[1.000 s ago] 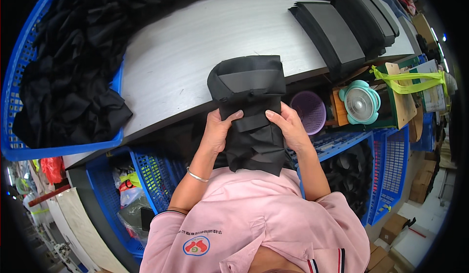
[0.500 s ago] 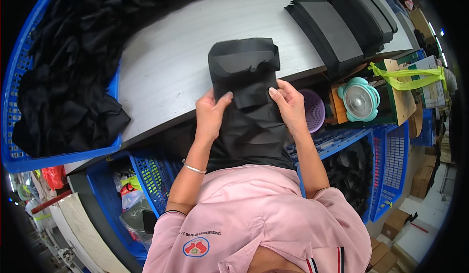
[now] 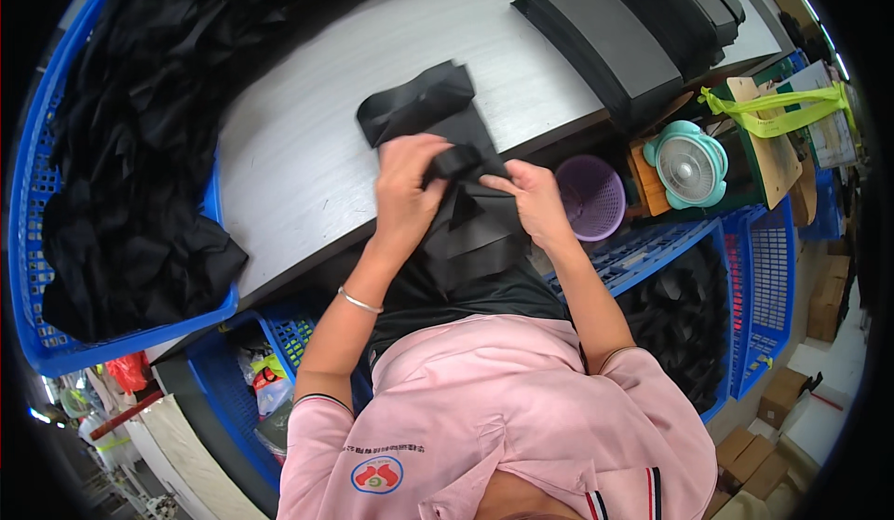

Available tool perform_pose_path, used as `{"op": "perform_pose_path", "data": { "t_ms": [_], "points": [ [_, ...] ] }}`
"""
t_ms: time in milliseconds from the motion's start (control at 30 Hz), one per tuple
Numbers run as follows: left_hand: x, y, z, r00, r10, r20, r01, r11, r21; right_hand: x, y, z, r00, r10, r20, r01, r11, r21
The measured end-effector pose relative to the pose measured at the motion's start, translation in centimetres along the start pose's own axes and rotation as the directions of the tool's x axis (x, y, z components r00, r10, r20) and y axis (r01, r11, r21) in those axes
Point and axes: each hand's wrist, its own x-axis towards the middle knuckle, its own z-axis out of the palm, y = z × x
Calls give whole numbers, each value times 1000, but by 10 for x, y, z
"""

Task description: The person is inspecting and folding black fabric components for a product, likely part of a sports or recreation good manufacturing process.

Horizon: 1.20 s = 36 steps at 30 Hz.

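A long black fabric piece [image 3: 470, 241] hangs over the table's front edge toward my lap, its far end folded and lying on the white table. My left hand [image 3: 407, 180] is closed on it, with a bunched fold of the cloth at the fingers. Gripping the right edge of the same piece, my right hand [image 3: 531, 194] has its thumb lying on top. The cloth between the hands is slightly blurred and creased, and some fingertips are hidden beneath it.
A blue crate [image 3: 121, 357] heaped with black fabric [image 3: 140, 185] stands left. Black stacked panels [image 3: 601, 36] lie at the table's far right. Beside the table are a purple basket [image 3: 591, 199], a teal fan [image 3: 689, 168] and another blue crate [image 3: 722, 334] holding black pieces.
The fabric's far end has tilted left and partly folded over. My left hand has moved inward over the cloth, bunching it, and my right hand has shifted slightly nearer and left.
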Motion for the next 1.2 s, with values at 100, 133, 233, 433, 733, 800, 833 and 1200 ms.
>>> {"op": "perform_pose_path", "data": {
  "t_ms": [100, 133, 233, 433, 733, 800, 833, 1200],
  "points": [
    [16, -12, 12, 947, 157, 282, -140, 987, -79, -4, -6, -1, 977, 72, 202, -67, 997, -31],
    [16, -15, 11, 960, 182, 214, -157, 979, -127, -7, -9, -3, 978, 73, 197, -85, 995, 55],
    [12, -18, 10, 966, 168, 197, -135, 976, -174, -9, -19, -13, 958, 199, 206, -227, 967, 119],
    [5, -19, 10, 966, 207, 153, -161, 949, -269, 6, -22, -4, 885, 320, 338, -442, 805, 395],
    [0, -30, -7, 934, -166, 316, 353, 556, -752, 13, -2, 5, 890, 295, 348, -427, 807, 408],
    [-1, -31, -10, 919, -187, 347, 392, 528, -754, 11, -3, 11, 926, 267, 267, -335, 907, 254],
    [-1, -31, -12, 904, -204, 375, 426, 500, -754, 9, -4, 15, 925, 264, 273, -333, 909, 251],
    [-6, -19, -24, 943, 258, 211, -202, 946, -251, 0, -14, 26, 991, 63, 121, -108, 907, 408]
  ]
}}
